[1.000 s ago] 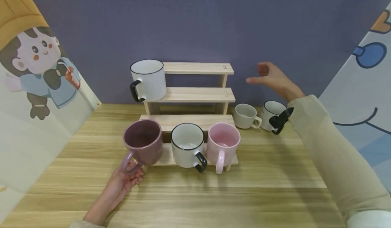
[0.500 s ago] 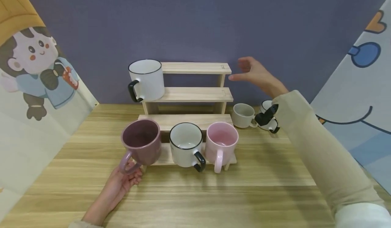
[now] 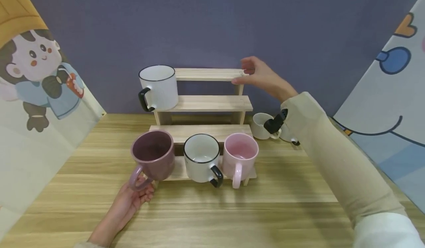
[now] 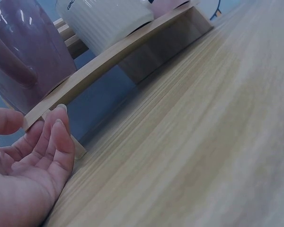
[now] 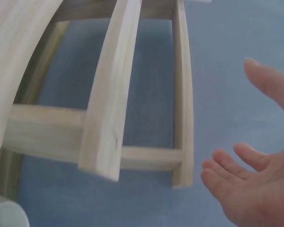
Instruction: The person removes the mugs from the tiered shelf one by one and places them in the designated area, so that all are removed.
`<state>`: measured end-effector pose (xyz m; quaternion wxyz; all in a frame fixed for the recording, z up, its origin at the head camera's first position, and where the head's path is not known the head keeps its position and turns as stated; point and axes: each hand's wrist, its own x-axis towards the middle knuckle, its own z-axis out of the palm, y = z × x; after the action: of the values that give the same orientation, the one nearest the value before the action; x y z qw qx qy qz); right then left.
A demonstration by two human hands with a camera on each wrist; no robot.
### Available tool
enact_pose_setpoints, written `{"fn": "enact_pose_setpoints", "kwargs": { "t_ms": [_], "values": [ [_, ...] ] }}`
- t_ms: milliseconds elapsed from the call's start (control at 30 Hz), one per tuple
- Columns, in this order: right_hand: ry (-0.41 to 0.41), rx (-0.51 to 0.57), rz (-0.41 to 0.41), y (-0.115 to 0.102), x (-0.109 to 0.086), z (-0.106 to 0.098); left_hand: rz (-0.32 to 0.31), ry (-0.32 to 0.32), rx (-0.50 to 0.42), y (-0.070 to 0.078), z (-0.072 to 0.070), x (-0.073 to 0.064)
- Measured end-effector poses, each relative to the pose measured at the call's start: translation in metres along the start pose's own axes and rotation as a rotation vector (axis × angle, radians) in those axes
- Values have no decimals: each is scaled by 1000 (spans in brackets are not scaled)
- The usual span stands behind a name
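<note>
A stepped wooden rack holds several mugs. My left hand is at its lower left front corner, under a mauve mug. In the left wrist view the thumb and curled fingers grip the end of the bottom shelf. My right hand is raised by the right end of the top shelf, thumb and fingers spread with nothing between them. The right wrist view shows that hand apart from the rack's end. A white mug with black rim and a pink mug stand on the bottom shelf.
A tall white mug with black handle stands at the rack's upper left. A small pale cup and a partly hidden white mug stand on the table right of the rack. A dark wall rises behind.
My right hand has moved left, from beside the rack to the top shelf's right end. Its forearm now covers more of the far right mug. My left hand keeps its place.
</note>
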<state>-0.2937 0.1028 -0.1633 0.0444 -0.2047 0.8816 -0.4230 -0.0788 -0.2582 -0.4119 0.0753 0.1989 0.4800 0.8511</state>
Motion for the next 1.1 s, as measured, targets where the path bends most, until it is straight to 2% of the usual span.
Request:
{"fn": "enact_pose_setpoints", "kwargs": {
  "t_ms": [533,667,900,1100],
  "values": [
    [-40,-24,-32,-40,21,26,0,-4,-8,-1,-1,1],
    [-44,-11,-44,-46,25,35,11,-22,-25,0,-3,0],
    [-44,39,-37,-54,34,54,-13,1,-4,1,-3,0],
    [-62,80,-63,-62,39,67,9,-28,-29,-3,-3,2]
  ]
}}
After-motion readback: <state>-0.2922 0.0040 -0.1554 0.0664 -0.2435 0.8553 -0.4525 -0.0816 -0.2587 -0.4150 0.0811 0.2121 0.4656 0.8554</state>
